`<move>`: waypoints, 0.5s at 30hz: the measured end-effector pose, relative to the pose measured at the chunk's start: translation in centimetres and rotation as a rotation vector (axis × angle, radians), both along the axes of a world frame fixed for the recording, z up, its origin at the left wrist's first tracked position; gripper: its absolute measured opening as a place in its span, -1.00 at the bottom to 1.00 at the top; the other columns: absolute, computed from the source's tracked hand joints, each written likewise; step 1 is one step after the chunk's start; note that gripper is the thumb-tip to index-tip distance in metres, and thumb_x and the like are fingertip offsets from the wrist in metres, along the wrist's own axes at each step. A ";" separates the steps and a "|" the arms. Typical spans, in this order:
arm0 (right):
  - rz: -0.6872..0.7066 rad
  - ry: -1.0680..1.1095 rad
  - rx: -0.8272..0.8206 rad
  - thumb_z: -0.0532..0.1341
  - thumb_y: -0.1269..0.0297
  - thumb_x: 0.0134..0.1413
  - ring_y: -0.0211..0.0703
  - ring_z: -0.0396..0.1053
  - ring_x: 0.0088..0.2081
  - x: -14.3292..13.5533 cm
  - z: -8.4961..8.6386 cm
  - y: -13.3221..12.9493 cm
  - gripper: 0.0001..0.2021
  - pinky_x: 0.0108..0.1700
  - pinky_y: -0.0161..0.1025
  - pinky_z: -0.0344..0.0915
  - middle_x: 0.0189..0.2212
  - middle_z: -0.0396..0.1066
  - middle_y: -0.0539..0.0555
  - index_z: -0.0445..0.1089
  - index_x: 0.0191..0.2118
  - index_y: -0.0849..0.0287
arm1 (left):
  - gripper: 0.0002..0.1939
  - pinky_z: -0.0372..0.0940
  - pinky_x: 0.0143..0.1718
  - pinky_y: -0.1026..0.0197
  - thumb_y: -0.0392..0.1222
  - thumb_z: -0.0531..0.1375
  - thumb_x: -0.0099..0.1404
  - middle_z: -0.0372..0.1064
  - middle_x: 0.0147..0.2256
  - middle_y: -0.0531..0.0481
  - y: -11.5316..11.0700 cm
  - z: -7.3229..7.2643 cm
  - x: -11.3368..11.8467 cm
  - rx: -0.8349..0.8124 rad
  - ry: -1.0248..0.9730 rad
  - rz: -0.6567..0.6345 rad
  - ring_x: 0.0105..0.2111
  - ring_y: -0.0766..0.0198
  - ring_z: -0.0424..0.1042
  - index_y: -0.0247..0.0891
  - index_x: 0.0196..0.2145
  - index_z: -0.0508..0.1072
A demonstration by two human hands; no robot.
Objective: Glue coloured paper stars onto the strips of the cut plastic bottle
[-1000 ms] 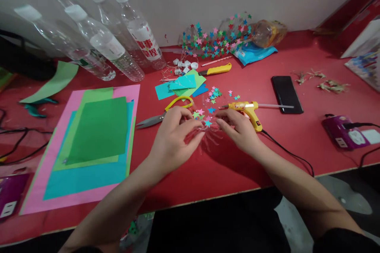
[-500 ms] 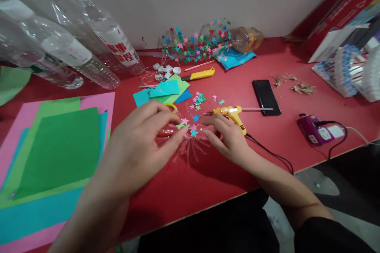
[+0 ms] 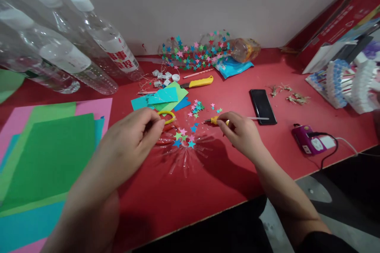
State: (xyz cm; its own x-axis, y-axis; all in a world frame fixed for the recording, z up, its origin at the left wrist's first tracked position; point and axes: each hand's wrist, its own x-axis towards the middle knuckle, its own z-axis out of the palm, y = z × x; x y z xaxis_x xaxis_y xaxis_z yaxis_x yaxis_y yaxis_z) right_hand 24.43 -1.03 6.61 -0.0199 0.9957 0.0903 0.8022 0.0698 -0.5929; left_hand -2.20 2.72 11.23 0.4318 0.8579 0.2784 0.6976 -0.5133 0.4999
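A clear plastic piece cut into thin radiating strips (image 3: 186, 162) lies flat on the red table, with several coloured paper stars (image 3: 184, 138) around its middle. My left hand (image 3: 135, 138) hovers left of it, thumb and forefinger drawn together; what is in them, if anything, is hidden. Just beyond those fingertips are scissors with a yellow handle loop (image 3: 170, 118). My right hand (image 3: 239, 130) is over the yellow glue gun (image 3: 213, 120), covering most of it. Its fingers are curled and pinched, and I cannot make out anything between them. The gun's nozzle points left, toward the stars.
Clear bottles (image 3: 115, 47) stand at back left, above stacked coloured paper (image 3: 56, 154). A star-covered bottle (image 3: 196, 53), a yellow cutter knife (image 3: 201, 82) and paper scraps (image 3: 166, 95) lie behind. On the right are a phone (image 3: 263, 106) and a purple power box (image 3: 308, 140).
Both hands have drawn apart from the stars, left hand leftward, right hand rightward over the glue gun. More stars at the middle of the plastic now show. The camera view has shifted slightly.
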 end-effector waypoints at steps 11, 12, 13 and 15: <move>0.097 -0.353 -0.126 0.06 0.27 0.22 -0.15 0.40 -0.33 -1.0 -0.8 6.4 -0.79 -0.36 -0.26 0.09 -0.29 0.53 0.11 0.43 -0.24 0.16 | -0.77 0.09 -0.51 0.25 -0.11 0.12 0.35 0.26 -0.55 0.12 0.5 0.2 -0.2 -0.036 -0.149 0.059 -0.56 0.38 0.22 -0.20 -0.46 0.33; 0.119 -0.368 -0.131 0.07 0.30 0.20 -0.15 0.41 -0.32 -1.4 -1.0 7.2 -0.81 -0.36 -0.26 0.09 -0.28 0.53 0.11 0.44 -0.23 0.16 | -0.79 0.11 -0.49 0.25 -0.12 0.11 0.35 0.29 -0.52 0.11 0.6 0.1 -0.2 -0.052 -0.144 0.054 -0.54 0.37 0.24 -0.20 -0.43 0.33; 0.139 -0.386 -0.132 0.08 0.33 0.18 -0.14 0.41 -0.31 -1.9 -1.3 8.0 -0.81 -0.35 -0.26 0.10 -0.27 0.53 0.12 0.44 -0.23 0.16 | -0.81 0.12 -0.47 0.24 -0.14 0.10 0.36 0.30 -0.50 0.10 0.6 0.0 -0.3 -0.060 -0.142 0.049 -0.52 0.36 0.26 -0.21 -0.41 0.32; 0.193 -0.423 -0.135 0.09 0.37 0.15 -0.10 0.42 -0.26 -2.8 -2.0 9.4 -0.80 -0.32 -0.25 0.12 -0.20 0.52 0.17 0.45 -0.20 0.18 | -0.84 0.15 -0.44 0.22 -0.18 0.06 0.38 0.30 -0.47 0.07 0.4 0.1 -0.3 -0.054 -0.153 0.035 -0.48 0.34 0.28 -0.21 -0.38 0.29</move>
